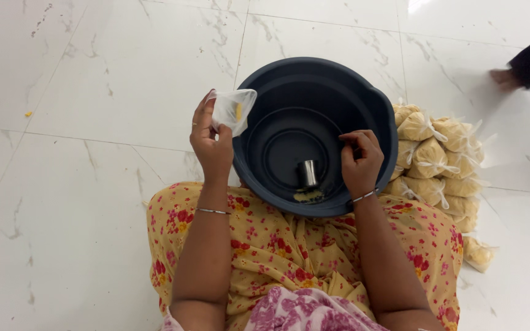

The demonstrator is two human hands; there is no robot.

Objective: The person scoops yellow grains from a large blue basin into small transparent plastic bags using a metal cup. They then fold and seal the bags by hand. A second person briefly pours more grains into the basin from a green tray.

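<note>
Marble-patterned white floor tiles [93, 92] fill most of the head view, and a large round dark blue plastic tub [314, 86] is set on them in front of a seated person's lap, which is covered by yellow cloth with red flowers [265, 245].

A small clear plastic bag [233, 109], nearly empty with a speck of yellow inside, is held up by the left hand [211, 144] just over the tub's left rim; the bag's lower edge is pinched between thumb and fingers, and the rest of the hand is loosely curled. A thin metal bangle is worn on that wrist.

The right hand [359, 160] is held inside the tub near its right wall, with the fingers curled inward into a loose fist; whether anything is gripped in it cannot be told. A bangle is seen on this wrist too.

On the tub's bottom a small steel cup [307, 172] stands upright, just beside a small remnant of yellow grain [308, 195].

To the right of the tub, touching its side, a pile of tied clear bags filled with yellow grain [437, 156] is stacked on the floor. At the upper right edge, another person's foot under dark cloth [526, 67] is seen, well apart.
</note>
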